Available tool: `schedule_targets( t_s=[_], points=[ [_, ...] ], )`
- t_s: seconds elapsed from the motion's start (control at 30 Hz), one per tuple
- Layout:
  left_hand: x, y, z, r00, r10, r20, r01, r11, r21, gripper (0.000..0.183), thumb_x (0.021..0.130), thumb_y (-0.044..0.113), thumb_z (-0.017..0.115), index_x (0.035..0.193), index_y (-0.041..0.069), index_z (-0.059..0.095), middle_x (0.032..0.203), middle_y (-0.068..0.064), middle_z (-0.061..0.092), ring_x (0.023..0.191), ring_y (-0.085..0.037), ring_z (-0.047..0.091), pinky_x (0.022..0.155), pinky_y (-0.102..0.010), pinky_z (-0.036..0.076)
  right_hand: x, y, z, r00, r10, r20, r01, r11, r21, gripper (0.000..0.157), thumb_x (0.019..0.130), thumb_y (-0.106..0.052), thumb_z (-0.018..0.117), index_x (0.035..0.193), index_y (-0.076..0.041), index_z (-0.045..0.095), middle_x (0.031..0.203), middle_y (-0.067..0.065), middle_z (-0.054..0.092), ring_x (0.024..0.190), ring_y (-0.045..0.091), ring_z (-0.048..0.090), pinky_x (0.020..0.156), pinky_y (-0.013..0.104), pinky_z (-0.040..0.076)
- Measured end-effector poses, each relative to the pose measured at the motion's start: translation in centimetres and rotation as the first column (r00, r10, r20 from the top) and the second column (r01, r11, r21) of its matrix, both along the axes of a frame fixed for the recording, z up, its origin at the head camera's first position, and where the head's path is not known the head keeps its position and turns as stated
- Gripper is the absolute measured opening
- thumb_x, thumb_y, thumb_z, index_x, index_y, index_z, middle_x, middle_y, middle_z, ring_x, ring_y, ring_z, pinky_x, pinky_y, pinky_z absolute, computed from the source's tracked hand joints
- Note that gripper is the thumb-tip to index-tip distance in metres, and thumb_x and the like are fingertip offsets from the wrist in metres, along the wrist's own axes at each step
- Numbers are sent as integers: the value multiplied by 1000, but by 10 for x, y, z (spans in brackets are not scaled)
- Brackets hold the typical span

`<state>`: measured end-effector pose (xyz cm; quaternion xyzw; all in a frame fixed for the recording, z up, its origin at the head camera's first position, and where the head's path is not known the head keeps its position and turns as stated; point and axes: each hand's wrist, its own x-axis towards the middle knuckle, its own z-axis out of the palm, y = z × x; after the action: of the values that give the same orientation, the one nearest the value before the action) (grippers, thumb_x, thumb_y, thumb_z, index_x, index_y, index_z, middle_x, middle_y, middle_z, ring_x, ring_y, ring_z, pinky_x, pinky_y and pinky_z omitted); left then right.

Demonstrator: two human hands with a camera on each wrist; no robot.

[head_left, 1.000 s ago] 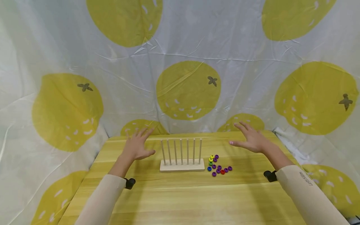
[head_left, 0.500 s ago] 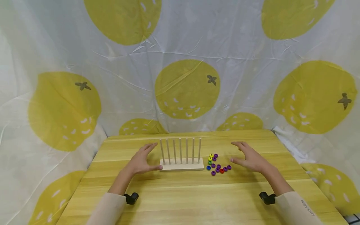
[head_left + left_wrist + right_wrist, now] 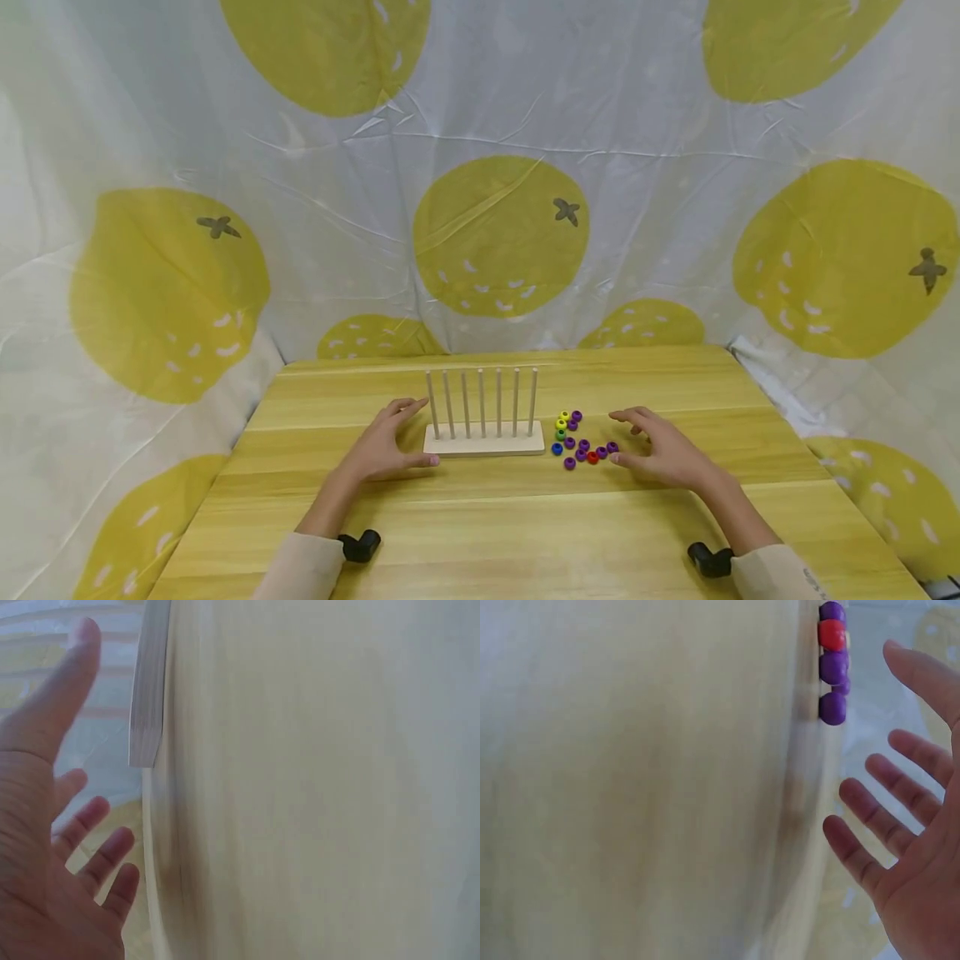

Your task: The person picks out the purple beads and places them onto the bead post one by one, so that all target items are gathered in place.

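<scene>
A pale wooden rack (image 3: pixel 483 447) with several upright pegs stands on the table. At its left end my left hand (image 3: pixel 382 446) spreads thumb and fingers around the corner, holding nothing. In the left wrist view the rack's base (image 3: pixel 148 712) shows beyond the thumb. Small round beads lie right of the rack: several purple ones (image 3: pixel 581 455), yellow ones (image 3: pixel 561 424), a green one (image 3: pixel 560 435), a blue one (image 3: pixel 557 448) and a red one (image 3: pixel 592 457). My right hand (image 3: pixel 663 450) is beside their right edge, fingers spread and holding nothing; its thumb overlaps the rightmost purple bead in the head view.
The wood-grain table (image 3: pixel 480 525) reaches back to a pale curtain (image 3: pixel 645 225) printed with large yellow fruit, which also hangs along both sides. Black wrist cameras are strapped on the left wrist (image 3: pixel 362 546) and the right wrist (image 3: pixel 709 559).
Both hands have come down and nearer the person, the left moving in to the rack's end and the right to the beads. The rack and beads stay in place.
</scene>
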<state>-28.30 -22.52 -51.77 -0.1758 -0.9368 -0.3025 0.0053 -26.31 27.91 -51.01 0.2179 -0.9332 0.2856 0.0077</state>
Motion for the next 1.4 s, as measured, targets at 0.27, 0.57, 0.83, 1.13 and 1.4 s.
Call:
schedule_targets(
  t_s=[0.27,0.57,0.83,1.13,1.4],
  points=[
    [0,3,-8,1000,-8,20,8,1000,18,92,74,63,86,150,20,55,152,-10,51,142,-38,46,114,-62,41,3,-2,-8,999,-7,42,8,1000,-26,68,91,-46,78,143,-8,58,136,10,60,115,28,60,93,53,53],
    [-5,4,-16,1000,-14,-14,15,996,91,75,77,58,86,138,19,67,141,-3,65,137,-32,54,117,-55,41,2,-1,-19,1000,-14,-7,14,999,-47,55,92,-43,77,134,-9,66,130,4,64,122,31,62,105,58,50],
    [-6,7,-22,1000,14,-21,-11,993,115,66,82,55,83,134,18,70,138,-3,68,136,-31,56,116,-53,43,1,-1,-25,1000,-21,-12,20,996,-90,48,93,-37,77,131,-10,68,133,9,65,129,42,57,110,66,41],
    [-2,9,-24,998,61,18,-63,987,146,66,81,54,84,136,21,69,139,-3,67,137,-32,56,116,-54,43,-2,0,-35,999,-37,-32,32,988,-148,35,94,-29,78,124,-12,73,129,4,67,125,35,61,109,62,43],
    [0,9,-27,996,89,26,-92,981,169,65,79,55,85,134,24,71,137,-1,68,136,-31,57,115,-54,44,-4,-4,-37,997,-45,-62,35,988,-148,26,93,-23,78,116,-12,77,125,5,68,121,35,63,106,61,47]
  ],
)
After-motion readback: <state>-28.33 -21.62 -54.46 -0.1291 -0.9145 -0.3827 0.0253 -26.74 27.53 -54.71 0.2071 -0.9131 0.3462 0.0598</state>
